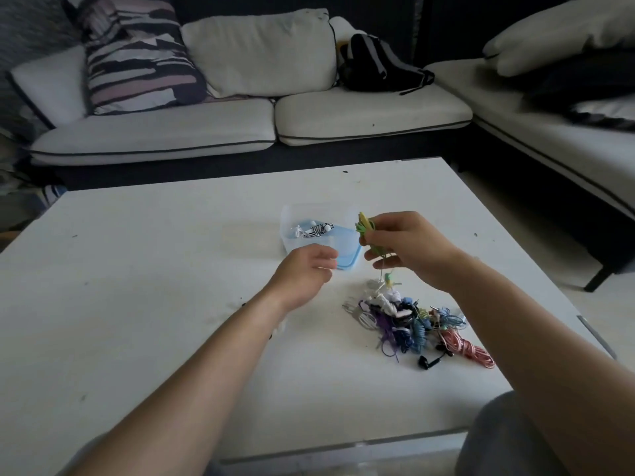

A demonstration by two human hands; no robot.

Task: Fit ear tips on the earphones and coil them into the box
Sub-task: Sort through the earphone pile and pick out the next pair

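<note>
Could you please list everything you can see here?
table: one, white, foreground
box: one, clear, mid-table
lid: one, blue, at the box's near side
earphones in the box: a few, white and black-and-white
earphone pile: many, purple, blue, white, black, pink, on the table right of centre
green earphones: one set, in the right hand, cable hanging toward the earphone pile
sofa: one, white with dark trim, behind the table
striped cushion: one, on the sofa's left
backpack: one, black, on the sofa
left hand: one, beside the box, fingers curled, contents unclear
right hand: one, gripping the green earphones
</note>
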